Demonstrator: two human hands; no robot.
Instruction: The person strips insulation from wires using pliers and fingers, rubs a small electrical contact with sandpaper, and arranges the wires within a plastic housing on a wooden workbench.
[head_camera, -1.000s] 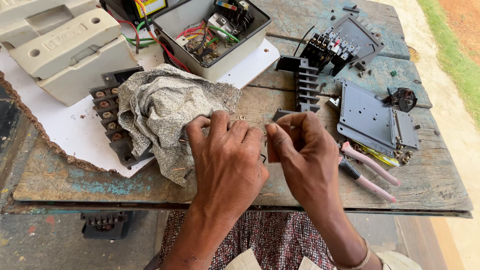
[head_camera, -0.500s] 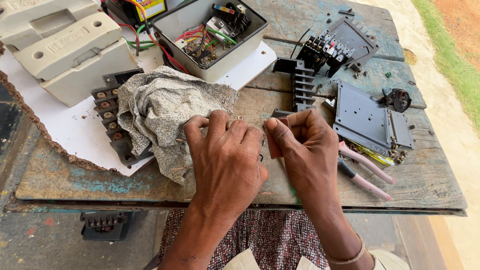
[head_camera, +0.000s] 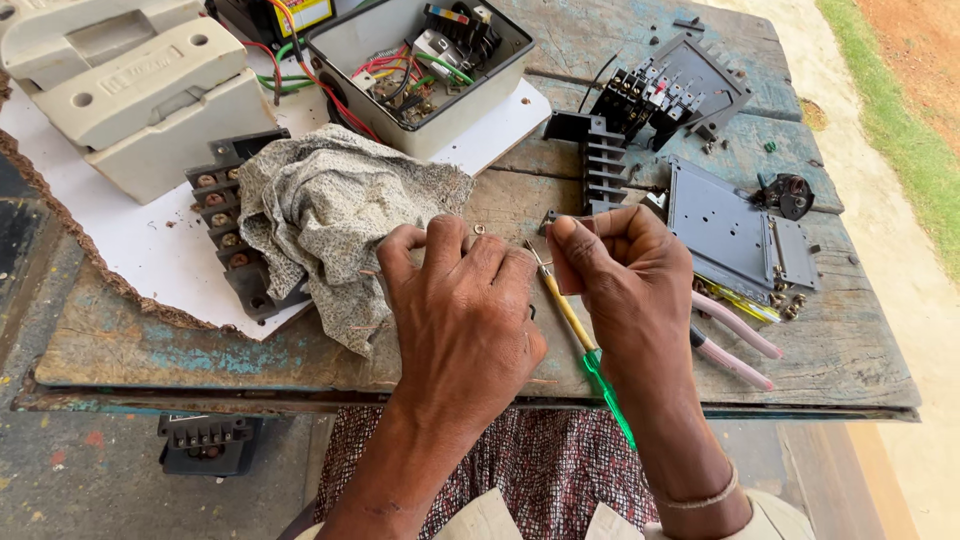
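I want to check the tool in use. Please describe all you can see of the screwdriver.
The screwdriver is slim, with a yellowish shaft section and a translucent green handle end. It lies slanted, its thin metal tip up by the fingers and the green end pointing down past the table edge. The right hand grips it near the tip; the left hand is close beside it. What the tip touches is hidden.

Rag (head_camera: 330, 215) left of hands, pliers (head_camera: 735, 340) right

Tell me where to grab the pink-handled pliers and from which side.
Grip the pliers by the two pink handles, coming from above at the table's near right edge. They lie flat with the handles splayed toward that edge and bare; the jaw end is tucked under the right hand and beside the grey plate.
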